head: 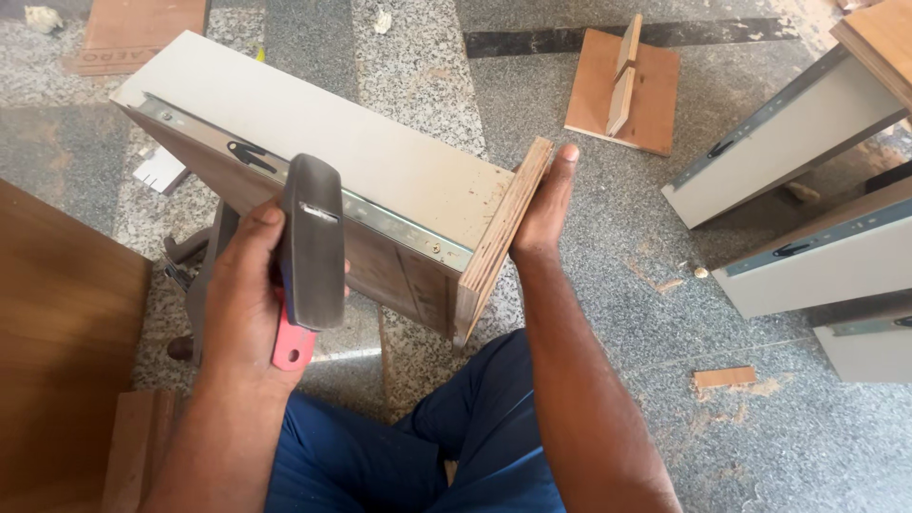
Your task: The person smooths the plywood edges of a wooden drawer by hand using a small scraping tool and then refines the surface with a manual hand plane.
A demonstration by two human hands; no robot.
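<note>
The left hand (242,304) is closed around a hammer (312,242) with a dark grey head and a pink handle end, held in front of the metal slide rail (380,217) of a drawer box (332,142). The right hand (546,209) is open and presses flat against the plywood end panel (499,242) at the right side of the drawer box. The box stands on its side on the granite floor (608,313), near the person's knees. More drawer boxes (807,256) lie at the right, and a plywood piece (622,90) lies far behind.
</note>
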